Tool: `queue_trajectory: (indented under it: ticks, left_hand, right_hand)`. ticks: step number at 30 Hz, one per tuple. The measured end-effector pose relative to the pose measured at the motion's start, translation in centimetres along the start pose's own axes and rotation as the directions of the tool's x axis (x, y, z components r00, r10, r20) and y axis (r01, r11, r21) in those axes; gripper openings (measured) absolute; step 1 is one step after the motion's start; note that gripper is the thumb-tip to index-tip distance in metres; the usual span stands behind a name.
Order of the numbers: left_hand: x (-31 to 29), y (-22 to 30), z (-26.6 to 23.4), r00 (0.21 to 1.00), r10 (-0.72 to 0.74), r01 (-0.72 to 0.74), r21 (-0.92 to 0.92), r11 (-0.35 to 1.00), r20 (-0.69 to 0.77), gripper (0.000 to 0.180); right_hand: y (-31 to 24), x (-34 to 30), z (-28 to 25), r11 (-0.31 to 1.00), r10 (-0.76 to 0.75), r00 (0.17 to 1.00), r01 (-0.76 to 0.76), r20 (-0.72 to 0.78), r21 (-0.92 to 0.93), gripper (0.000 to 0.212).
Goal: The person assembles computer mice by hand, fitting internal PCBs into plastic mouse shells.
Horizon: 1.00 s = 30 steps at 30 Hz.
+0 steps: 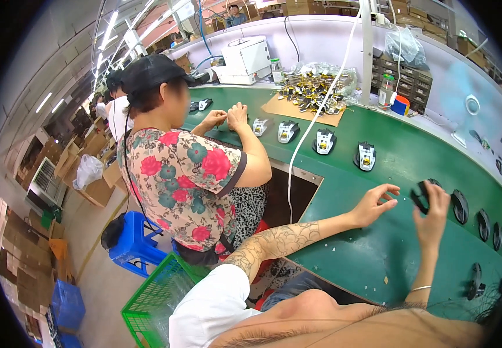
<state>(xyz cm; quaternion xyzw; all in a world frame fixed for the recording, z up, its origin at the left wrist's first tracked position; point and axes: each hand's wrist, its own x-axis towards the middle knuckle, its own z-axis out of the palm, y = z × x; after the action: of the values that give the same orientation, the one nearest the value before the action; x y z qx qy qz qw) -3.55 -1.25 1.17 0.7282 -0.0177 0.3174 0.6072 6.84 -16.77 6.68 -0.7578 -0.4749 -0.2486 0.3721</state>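
Held above the green bench [344, 232], my right hand [435, 211] grips a dark computer mouse shell [419, 199] between thumb and fingers. A thin bracelet circles that wrist. To its left hovers my left hand [377, 206], fingers apart and bent, holding nothing. Beyond it lies an open mouse body [365, 156] with white and yellow insides, one of a row running left along the bench. Several black mouse shells, the nearest of them this one [460, 207], line up to the right of my right hand.
A co-worker [184, 156] in a flowered shirt works on my left. A white cable [315, 116] hangs across the bench. Yellow-and-black parts [315, 90] are heaped on cardboard behind the mice. A small fan [471, 107] stands far right, and a green crate [152, 301] sits low at left.
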Motion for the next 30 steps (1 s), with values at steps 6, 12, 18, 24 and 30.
queue_trajectory:
  ticks: [6,12,18,24,30]
  left_hand:
    - [-0.2,-0.3,1.2,0.996,-0.035,0.024,-0.134,0.991,-0.076,0.022]
    - [-0.7,-1.0,1.6,0.999,-0.039,0.038,-0.112,0.993,-0.003,0.03]
    - [-0.8,-2.4,0.7,0.996,-0.081,0.072,-0.211,0.975,-0.034,0.031]
    - [-0.3,-2.5,0.8,0.978,-0.209,0.202,-0.283,0.938,0.003,0.033]
    - [-0.2,-1.7,0.5,0.964,-0.261,0.238,-0.307,0.922,-0.037,0.034]
  right_hand:
    - [-2.1,-1.3,2.7,0.982,0.017,0.999,-0.011,-0.032,0.188,0.058]
    - [-2.6,-2.3,3.4,0.964,0.072,0.997,-0.07,0.004,0.258,0.055]
    - [-2.2,-2.6,4.5,0.936,0.017,1.0,-0.012,-0.014,0.351,0.047]
    - [-1.3,-3.0,4.5,0.931,0.031,0.999,-0.02,-0.024,0.365,0.049]
    - [-0.9,-3.2,4.4,0.963,-0.095,0.995,0.098,-0.022,0.252,0.045]
